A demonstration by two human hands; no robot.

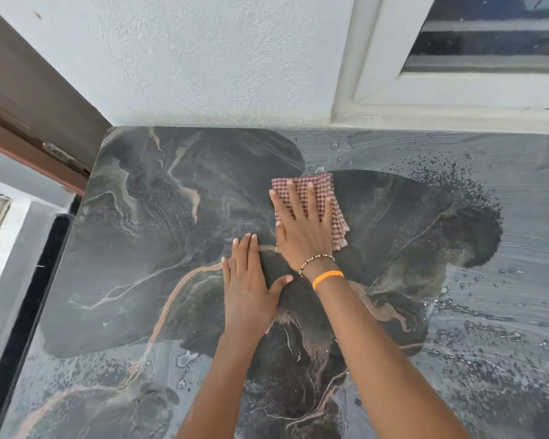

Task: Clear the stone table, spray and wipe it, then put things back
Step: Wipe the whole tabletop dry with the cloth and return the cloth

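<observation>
The folded red-and-white checked cotton cloth (314, 207) lies flat on the dark, veined stone worktop (146, 217), a little back of its middle and nearer the far edge by the wall than the near one. The right hand (301, 223) is spread open on top of it, palm down, fingers fanned across the weave and pressing it to the stone; it pins the cloth rather than gripping it. Just beside it on the near left, the left hand (251, 280) lies open and flat on bare stone, holding nothing, apparently as a brace.

The step in hand looks like wiping. The middle and far-left corner of the worktop show dark and clean, while the right side and the near edge carry pale streaks, beads of spray and dried speckles. To do it well, I would keep the whole palm's weight on the cloth so it does not bunch, and work in overlapping passes from the cleaned patch out toward the right edge and the near edge, pushing the wet film ahead of it. The cloth probably wants refolding to a fresh face once it is soaked, or it will only smear.
</observation>
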